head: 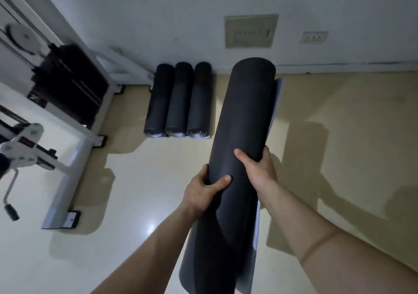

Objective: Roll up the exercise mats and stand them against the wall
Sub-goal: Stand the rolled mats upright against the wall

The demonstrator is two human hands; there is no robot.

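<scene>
White-frame gym machine (65, 180) fills 8–10 o'clock; black wt stack (72, 83) at 10, blurred pulley wheel (22, 38) above it twd 11. Crank handle w/ black grip (11, 211) at 8. Beige switch panel (251, 31) at 12–1, sm. outlet plate (313, 37) just R of it. Cream glossy floor (339, 113), glare spot nr 6.

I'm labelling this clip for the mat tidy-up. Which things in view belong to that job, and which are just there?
Part of the job:
- rolled mat, gripped by the left hand and the right hand
- three rolled mats side by side at the wall

Just there:
- weight machine
- switch panel
- wall socket
</scene>
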